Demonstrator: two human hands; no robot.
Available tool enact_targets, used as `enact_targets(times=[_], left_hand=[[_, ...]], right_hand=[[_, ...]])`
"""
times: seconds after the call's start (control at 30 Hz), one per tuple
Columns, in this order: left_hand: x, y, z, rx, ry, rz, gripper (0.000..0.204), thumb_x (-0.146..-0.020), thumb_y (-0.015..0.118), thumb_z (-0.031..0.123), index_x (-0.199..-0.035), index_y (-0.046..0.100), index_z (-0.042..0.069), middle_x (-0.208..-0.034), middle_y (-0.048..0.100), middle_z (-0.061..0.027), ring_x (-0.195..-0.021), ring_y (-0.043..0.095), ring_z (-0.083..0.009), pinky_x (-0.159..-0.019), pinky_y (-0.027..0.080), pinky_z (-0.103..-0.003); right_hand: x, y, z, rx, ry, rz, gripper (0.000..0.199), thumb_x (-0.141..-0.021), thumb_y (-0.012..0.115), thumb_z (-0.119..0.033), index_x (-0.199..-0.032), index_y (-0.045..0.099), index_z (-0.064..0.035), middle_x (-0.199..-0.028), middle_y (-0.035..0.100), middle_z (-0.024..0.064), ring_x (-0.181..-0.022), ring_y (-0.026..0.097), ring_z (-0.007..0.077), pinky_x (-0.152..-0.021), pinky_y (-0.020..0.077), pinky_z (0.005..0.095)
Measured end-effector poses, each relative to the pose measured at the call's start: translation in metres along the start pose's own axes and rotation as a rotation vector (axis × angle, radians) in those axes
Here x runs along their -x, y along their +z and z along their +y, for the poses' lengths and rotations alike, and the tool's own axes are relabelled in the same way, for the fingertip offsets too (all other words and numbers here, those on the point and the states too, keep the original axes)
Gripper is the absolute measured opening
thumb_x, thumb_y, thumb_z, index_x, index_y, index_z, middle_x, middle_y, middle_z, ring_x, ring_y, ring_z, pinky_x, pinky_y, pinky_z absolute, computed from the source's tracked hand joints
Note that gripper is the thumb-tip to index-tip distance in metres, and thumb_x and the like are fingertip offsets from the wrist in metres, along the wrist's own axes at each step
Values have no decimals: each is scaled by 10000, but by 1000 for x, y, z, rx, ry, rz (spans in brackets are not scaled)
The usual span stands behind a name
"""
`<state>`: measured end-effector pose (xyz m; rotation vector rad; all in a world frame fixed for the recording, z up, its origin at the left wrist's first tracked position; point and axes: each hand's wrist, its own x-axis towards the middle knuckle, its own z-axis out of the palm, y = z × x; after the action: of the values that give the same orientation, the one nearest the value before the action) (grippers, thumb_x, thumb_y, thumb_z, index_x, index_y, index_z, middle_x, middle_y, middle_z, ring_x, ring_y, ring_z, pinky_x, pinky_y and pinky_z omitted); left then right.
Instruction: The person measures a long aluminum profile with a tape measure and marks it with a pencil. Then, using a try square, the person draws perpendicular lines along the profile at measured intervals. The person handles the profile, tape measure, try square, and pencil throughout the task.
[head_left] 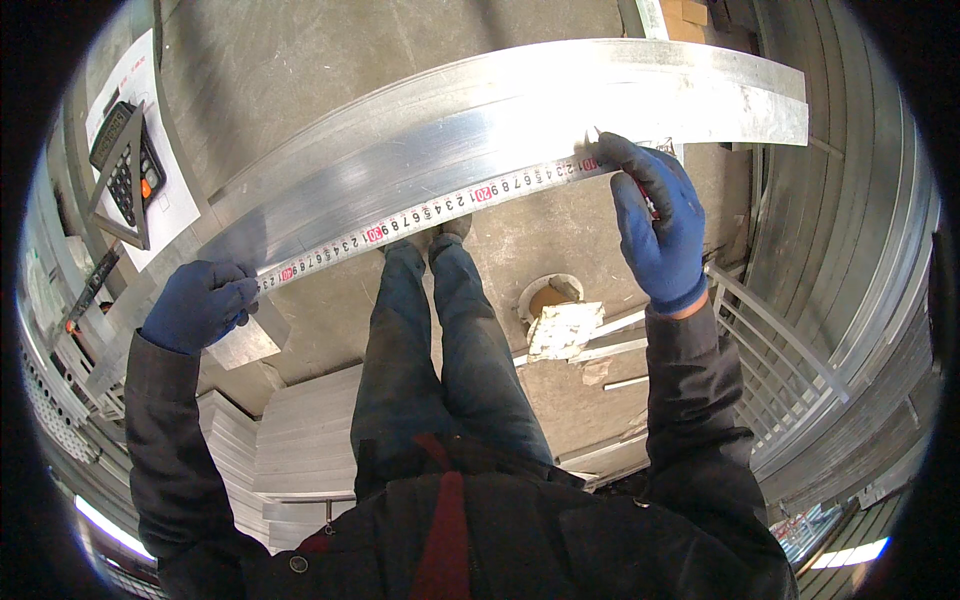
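Note:
A long, flat silvery metal bar [400, 150] runs across in front of me. Along its near edge stretches the white blade of a tape measure [440, 208], printed in black and red. My left hand [200, 303], in a blue glove, is closed on the blade at the left end; any tape case is hidden. My right hand [660, 225], also gloved, has its thumb and index finger bent together over the blade's right part. Something small, red and white shows in its palm, and a thin pointed tip sticks out by the index finger; what it is I cannot make out.
At left, a calculator [128, 165] and a dark triangular frame [115, 205] lie on a paper sheet [172, 190]. Metal profiles [850, 200] line the right side, with a white barred rack [775, 345]. Boards [310, 430] are stacked lower left; a round container [545, 290] stands on the floor.

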<state>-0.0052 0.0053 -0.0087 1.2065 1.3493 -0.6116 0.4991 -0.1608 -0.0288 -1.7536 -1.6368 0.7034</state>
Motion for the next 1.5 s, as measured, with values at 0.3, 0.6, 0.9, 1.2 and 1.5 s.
enact_targets(times=[0.3,0.6,0.9,1.2,1.5], left_hand=[[2,0,3,-27,12,-1,339,-1004,704,276,-865,789,-22,-710,695,-56,-629,638,-137,-625,514,-315],[2,1,3,68,-19,-7,333,-999,687,266,-870,801,-19,-695,696,-44,-628,635,-128,-620,513,-307],[1,0,6,38,-19,-14,347,-997,678,270,-865,794,-29,-691,687,-64,-622,638,-141,-621,515,-315],[2,1,5,113,-31,-14,325,-1002,685,247,-867,791,-28,-706,693,-55,-627,632,-131,-620,514,-304],[-2,-1,0,123,-5,-39,312,-993,693,244,-878,795,-28,-709,698,-60,-627,636,-131,-615,516,-306]], right_hand=[[1,1,-1,1,2,10,358,-1057,697,-74,-1410,752,-54,-1278,811,131,-1161,753,272,-1033,586,375],[1,0,-1,-8,8,6,358,-1056,703,-85,-1410,751,-54,-1288,807,135,-1178,749,274,-1042,582,376],[2,-1,-1,4,16,4,356,-1050,709,-78,-1402,754,-52,-1290,806,139,-1192,748,282,-1065,571,384],[2,-2,-1,-5,8,-1,358,-1050,712,-87,-1403,752,-46,-1293,805,143,-1187,749,281,-1061,574,381],[2,-2,-1,4,24,-2,352,-1055,704,-95,-1401,755,-55,-1300,805,139,-1193,748,284,-1068,571,386]])
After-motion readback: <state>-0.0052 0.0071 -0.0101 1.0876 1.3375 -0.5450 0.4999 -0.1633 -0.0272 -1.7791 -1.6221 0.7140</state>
